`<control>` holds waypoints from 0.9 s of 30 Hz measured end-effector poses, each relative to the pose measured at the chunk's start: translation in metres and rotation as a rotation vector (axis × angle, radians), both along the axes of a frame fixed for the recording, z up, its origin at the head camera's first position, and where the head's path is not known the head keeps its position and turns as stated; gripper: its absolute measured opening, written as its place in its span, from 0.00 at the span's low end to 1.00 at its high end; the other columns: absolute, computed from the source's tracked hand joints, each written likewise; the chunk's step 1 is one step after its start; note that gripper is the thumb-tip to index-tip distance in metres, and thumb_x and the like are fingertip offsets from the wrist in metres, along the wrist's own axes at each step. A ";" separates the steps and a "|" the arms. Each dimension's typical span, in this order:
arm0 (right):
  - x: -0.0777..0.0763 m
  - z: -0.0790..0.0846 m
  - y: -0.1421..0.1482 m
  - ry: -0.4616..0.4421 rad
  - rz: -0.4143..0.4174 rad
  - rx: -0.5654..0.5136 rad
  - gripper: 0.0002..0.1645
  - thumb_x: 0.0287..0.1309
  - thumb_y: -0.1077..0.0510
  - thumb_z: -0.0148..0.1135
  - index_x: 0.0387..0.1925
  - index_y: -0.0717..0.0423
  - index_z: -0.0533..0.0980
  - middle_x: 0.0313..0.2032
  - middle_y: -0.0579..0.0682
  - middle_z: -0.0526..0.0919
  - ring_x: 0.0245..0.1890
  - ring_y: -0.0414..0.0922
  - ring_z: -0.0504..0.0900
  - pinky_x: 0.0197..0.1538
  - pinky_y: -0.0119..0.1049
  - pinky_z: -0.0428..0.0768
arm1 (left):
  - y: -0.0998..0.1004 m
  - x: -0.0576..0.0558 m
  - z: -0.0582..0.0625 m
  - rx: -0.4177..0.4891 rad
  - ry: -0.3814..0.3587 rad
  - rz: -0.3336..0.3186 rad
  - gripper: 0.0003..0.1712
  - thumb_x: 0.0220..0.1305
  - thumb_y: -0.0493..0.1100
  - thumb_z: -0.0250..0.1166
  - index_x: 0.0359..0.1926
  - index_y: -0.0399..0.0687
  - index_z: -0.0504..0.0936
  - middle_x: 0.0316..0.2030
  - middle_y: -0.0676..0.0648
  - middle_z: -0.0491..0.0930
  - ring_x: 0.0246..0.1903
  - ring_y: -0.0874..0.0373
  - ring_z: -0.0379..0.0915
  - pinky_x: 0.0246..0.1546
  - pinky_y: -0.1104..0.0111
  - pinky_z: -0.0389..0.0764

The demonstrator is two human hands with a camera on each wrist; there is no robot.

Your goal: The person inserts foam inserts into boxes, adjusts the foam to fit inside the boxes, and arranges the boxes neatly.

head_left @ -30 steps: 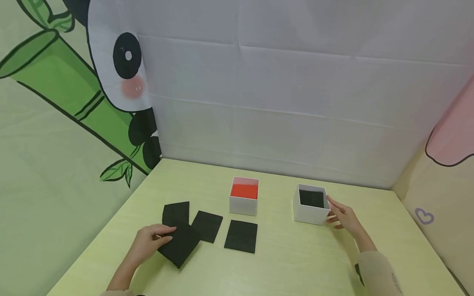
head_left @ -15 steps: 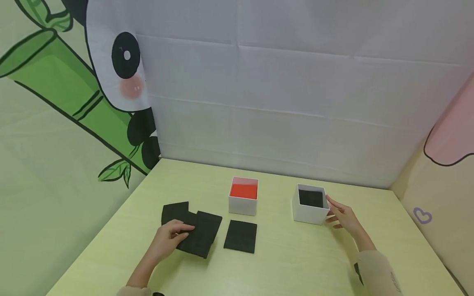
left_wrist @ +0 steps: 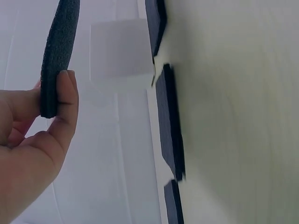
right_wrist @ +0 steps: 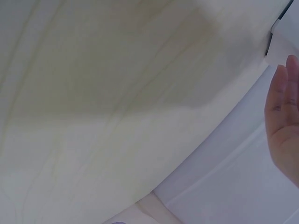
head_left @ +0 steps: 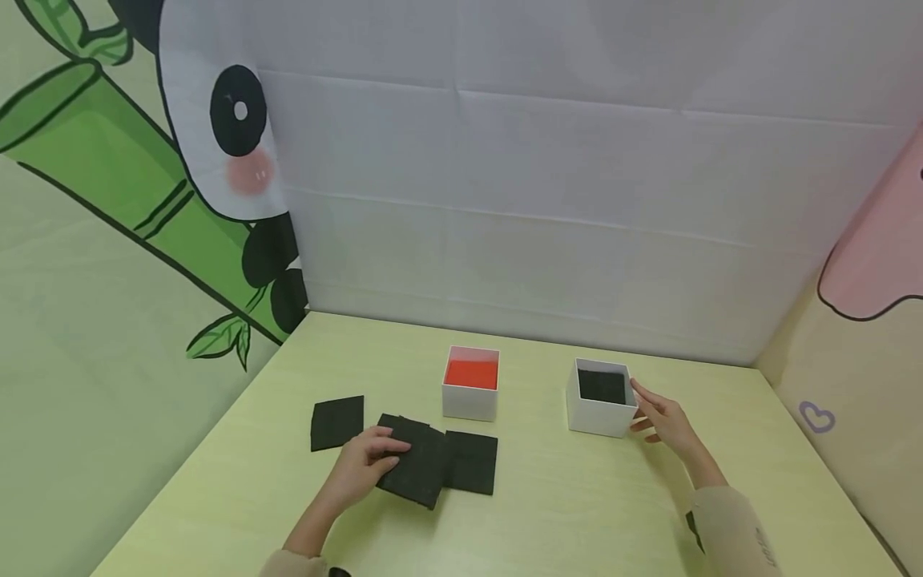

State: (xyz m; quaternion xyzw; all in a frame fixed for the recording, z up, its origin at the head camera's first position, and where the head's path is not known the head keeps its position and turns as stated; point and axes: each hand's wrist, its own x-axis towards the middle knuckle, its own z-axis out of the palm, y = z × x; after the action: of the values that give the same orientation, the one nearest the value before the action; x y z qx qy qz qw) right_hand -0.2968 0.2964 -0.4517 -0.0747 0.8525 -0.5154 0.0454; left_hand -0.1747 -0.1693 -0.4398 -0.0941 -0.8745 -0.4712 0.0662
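My left hand (head_left: 360, 466) pinches a black square pad (head_left: 420, 471) between thumb and fingers, above the table. Seen edge-on in the left wrist view, the held pad (left_wrist: 58, 58) is thick and rough-edged, like foam. Beneath it another pad (head_left: 404, 420) is mostly hidden in the head view. One black pad (head_left: 336, 423) lies to the left and one (head_left: 473, 463) to the right, partly covered. My right hand (head_left: 667, 425) touches the right side of a white box (head_left: 598, 417) with fairly straight fingers. Black material (head_left: 602, 387) fills that box's inside.
A second white box (head_left: 469, 403) with something flat and red (head_left: 472, 374) inside stands behind the pads. The pale yellow table (head_left: 548, 513) meets a white cloth backdrop (head_left: 534, 264) at its far edge. Printed cloth hangs at both sides.
My left hand has moved right with the held pad, from over the left-hand pads to over the middle one, now overlapping the right pad. My right hand stays at the box.
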 end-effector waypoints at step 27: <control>0.000 0.000 0.000 -0.008 0.005 0.005 0.29 0.67 0.54 0.42 0.65 0.61 0.52 0.32 0.62 0.78 0.31 0.57 0.80 0.27 0.45 0.76 | 0.057 -0.039 0.012 0.270 -0.139 -0.141 0.18 0.55 0.32 0.62 0.49 0.36 0.77 0.39 0.39 0.79 0.29 0.54 0.77 0.34 0.64 0.77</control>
State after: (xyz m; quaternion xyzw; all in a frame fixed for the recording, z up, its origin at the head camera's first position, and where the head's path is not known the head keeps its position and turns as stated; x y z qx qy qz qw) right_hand -0.2971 0.2963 -0.4518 -0.0745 0.8535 -0.5133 0.0505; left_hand -0.2142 -0.1124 -0.4278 -0.1127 -0.7970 -0.5932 -0.0156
